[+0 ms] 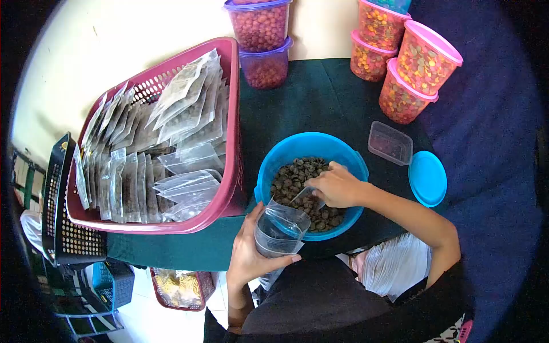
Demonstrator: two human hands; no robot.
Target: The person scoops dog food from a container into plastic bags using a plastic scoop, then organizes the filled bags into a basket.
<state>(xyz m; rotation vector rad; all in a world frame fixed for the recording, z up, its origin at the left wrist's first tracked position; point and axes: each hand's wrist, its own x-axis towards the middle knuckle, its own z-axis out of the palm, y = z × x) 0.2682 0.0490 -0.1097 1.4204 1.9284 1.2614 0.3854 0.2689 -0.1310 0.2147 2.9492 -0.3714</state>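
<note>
My right hand [334,186] is closed on a clear scoop [302,195], which dips into dark round pieces [297,171] inside a blue tub [311,139]. At the tub's near left rim, my left hand [247,254] is wrapped round a clear plastic container [277,231]. Its mouth faces up, and a clear bag or film seems to line it. Whether anything lies inside the container is hard to tell.
A maroon basket [233,143] of filled clear packets stands left. Lidded tubs [263,68] and pink-lidded tubs [403,97] stand at the back. A clear box [390,143] and blue lid [428,178] lie right. Bag stacks [394,266] sit near my lap.
</note>
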